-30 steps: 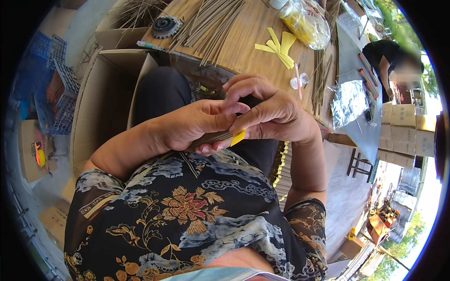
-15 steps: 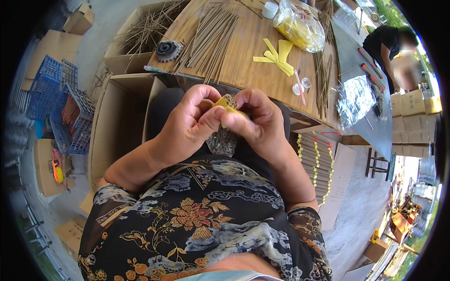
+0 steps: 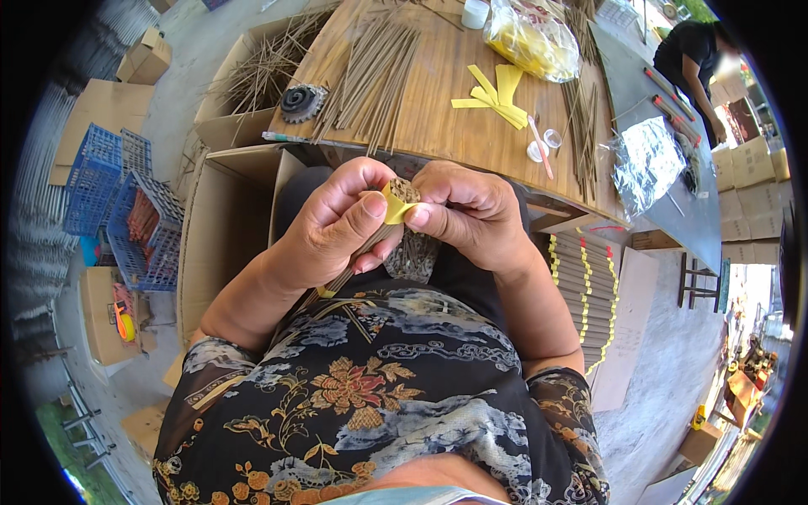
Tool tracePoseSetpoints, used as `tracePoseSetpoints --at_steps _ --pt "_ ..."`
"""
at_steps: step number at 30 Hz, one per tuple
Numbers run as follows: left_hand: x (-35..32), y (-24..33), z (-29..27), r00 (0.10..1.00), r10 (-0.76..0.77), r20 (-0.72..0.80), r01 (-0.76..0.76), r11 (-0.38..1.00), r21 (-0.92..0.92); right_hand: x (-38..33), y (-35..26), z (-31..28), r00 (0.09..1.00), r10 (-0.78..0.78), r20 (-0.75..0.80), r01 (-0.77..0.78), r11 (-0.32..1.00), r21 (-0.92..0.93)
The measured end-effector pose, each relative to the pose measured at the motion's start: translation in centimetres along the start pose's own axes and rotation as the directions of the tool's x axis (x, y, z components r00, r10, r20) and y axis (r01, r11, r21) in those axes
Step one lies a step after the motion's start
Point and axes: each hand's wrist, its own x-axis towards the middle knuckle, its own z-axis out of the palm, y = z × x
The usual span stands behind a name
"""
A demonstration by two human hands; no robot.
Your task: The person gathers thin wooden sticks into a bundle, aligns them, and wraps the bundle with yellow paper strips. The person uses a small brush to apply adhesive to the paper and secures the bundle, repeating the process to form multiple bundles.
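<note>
Just above my lap, my left hand is closed round a bundle of thin brown incense sticks. Its cut end points up and away from me, and its lower part slants down to the left against my shirt. A yellow paper strip wraps round the bundle near that end. My right hand pinches the strip between thumb and fingers at the bundle's right side. My left thumb presses on the strip's other side. Lower on the bundle, another yellow band shows.
Loose sticks, yellow strips, a black toothed roll and a plastic bag lie on the wooden table. Open cardboard box at left, blue crates beyond. Banded bundles lie right. A person bends at far right.
The bundle has tilted, so its lower length now shows below my left hand. The strip sits more closely round its end, and my right hand has shifted its pinch. The view has moved slightly.
</note>
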Motion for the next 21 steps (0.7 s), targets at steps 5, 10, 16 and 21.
tracePoseSetpoints --at_steps 5,10,16,21 --pt "0.1 -0.1 -0.1 0.990 -0.049 0.134 0.064 0.992 -0.110 -0.1 -0.1 -0.4 0.995 -0.099 0.007 0.099 0.992 -0.077" --pt "0.5 -0.4 -0.1 0.960 -0.071 0.269 0.139 0.960 -0.242 -0.7 0.2 -0.8 0.998 -0.057 0.026 0.057 0.998 0.000" --pt "0.6 -0.9 0.4 0.953 -0.066 0.297 0.170 0.926 -0.337 -0.1 -0.8 -0.9 0.986 -0.164 -0.029 0.163 0.986 -0.044" --pt "1.1 -0.5 0.6 0.978 -0.068 0.196 0.065 0.998 0.019 -0.2 -1.4 -2.0 0.931 -0.349 0.102 0.363 0.909 -0.204"
